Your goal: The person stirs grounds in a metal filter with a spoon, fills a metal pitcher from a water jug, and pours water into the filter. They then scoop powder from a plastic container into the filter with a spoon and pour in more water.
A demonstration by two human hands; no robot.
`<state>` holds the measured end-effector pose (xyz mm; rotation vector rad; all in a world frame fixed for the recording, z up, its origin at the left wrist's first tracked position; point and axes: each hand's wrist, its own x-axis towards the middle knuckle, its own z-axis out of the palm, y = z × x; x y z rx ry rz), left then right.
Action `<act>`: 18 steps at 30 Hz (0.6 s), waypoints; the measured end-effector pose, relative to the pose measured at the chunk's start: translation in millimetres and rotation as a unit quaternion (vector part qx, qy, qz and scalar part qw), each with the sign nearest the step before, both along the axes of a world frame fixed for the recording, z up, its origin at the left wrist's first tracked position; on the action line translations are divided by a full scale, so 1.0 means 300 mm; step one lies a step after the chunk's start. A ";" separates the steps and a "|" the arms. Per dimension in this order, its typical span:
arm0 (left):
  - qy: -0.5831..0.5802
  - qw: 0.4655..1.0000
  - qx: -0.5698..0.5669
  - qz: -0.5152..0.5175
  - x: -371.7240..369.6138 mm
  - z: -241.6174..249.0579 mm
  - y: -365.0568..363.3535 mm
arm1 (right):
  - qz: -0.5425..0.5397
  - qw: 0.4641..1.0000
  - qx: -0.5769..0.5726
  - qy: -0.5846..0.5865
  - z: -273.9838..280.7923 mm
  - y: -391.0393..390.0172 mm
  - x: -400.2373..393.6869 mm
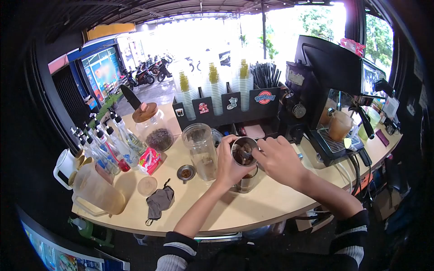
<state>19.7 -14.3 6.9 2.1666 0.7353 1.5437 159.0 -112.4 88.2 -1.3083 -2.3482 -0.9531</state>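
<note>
The metal cup [244,151] sits at the centre of the frame, above the pale counter [253,205], gripped between both hands. The left hand [229,165] wraps around the cup's left side, forearm rising from the lower middle of the frame, fingers closed on the wall. The right hand [280,160] comes in from the lower right, its fingertips pinched at the cup's rim over dark contents. Just left of the cup stands a clear jar [201,151]; a plastic jug [97,192] stands at the far left. A small metal lid [186,173] lies below the jar, a grey cloth [159,202] further down left.
</note>
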 end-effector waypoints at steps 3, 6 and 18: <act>-0.004 0.999 0.023 0.026 0.008 -0.002 -0.006 | 0.005 1.000 0.005 -0.023 -0.018 -0.002 -0.011; -0.014 0.999 0.022 0.033 0.011 -0.016 0.003 | 0.006 1.000 0.000 -0.006 -0.019 0.008 0.000; -0.024 1.000 -0.003 0.011 0.016 -0.026 -0.018 | 0.029 0.998 -0.034 0.050 -0.036 0.014 0.027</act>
